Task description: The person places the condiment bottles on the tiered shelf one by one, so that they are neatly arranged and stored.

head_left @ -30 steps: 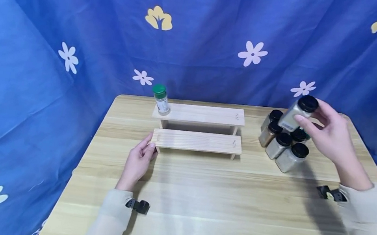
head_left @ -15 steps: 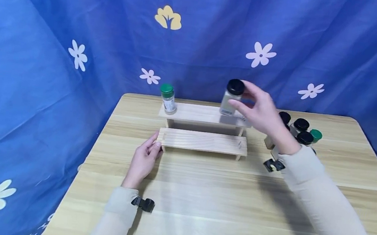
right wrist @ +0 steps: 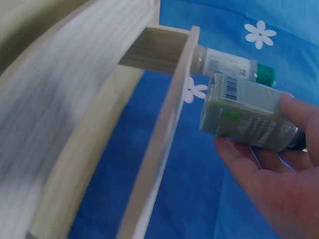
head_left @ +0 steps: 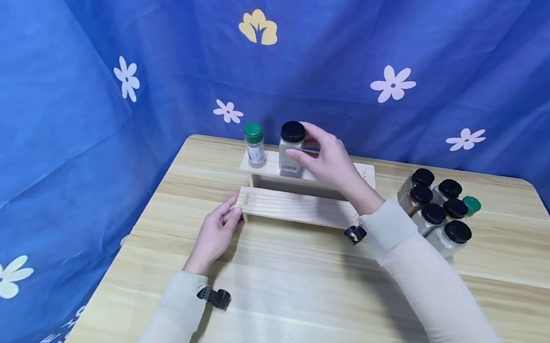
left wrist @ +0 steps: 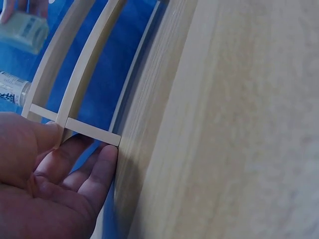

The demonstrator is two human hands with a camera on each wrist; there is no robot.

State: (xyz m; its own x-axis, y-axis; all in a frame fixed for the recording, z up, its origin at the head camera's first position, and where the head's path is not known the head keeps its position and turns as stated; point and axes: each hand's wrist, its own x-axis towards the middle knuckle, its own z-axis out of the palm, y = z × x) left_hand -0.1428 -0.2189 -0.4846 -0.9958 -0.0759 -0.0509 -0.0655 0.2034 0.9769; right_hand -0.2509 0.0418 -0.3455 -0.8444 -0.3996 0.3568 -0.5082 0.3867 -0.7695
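My right hand (head_left: 331,161) grips a square clear spice jar (head_left: 289,153) with a black lid and pale powder inside. In the right wrist view, the base of this spice jar (right wrist: 244,112) is a little apart from the upper shelf. A small green-lidded spice jar (head_left: 255,148) stands on that shelf's left end, just left of the held one. The two-tier wooden rack (head_left: 296,206) has its lower step in front. My left hand (head_left: 217,230) pinches the lower step's left end, thumb on top and fingers underneath, by the leg (left wrist: 92,131).
At the right of the wooden table (head_left: 288,312) stands a cluster of several black-lidded spice jars (head_left: 431,215). A green-lidded jar (head_left: 471,205) is at the cluster's right side. Behind the table hangs a blue flowered curtain (head_left: 319,73).
My right hand has carried the black-lidded spice jar left, from over the cluster to above the upper shelf beside the green-lidded jar. My left hand stays on the rack.
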